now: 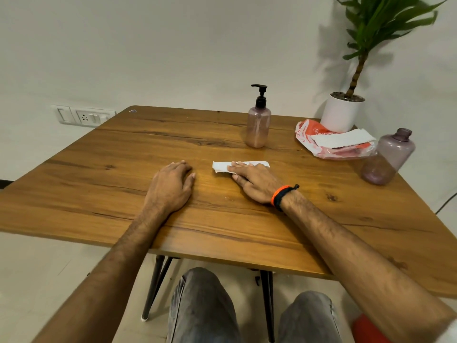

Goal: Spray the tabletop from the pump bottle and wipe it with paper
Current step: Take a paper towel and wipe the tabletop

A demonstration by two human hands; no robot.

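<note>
A pink pump bottle [258,120] with a black pump stands upright at the back middle of the wooden tabletop [123,174]. A folded white paper [222,166] lies flat in the middle of the table. My right hand [254,180] presses on it with straight fingers, covering its right part. My left hand [171,185] rests palm down on the bare wood to the left of the paper, holding nothing.
At the back right stand a white plant pot [342,113] and an orange-and-white plastic pack [326,147] with a white sheet on top. A capless purple bottle [388,157] stands near the right edge. A wall socket [84,116] is behind the table's left corner.
</note>
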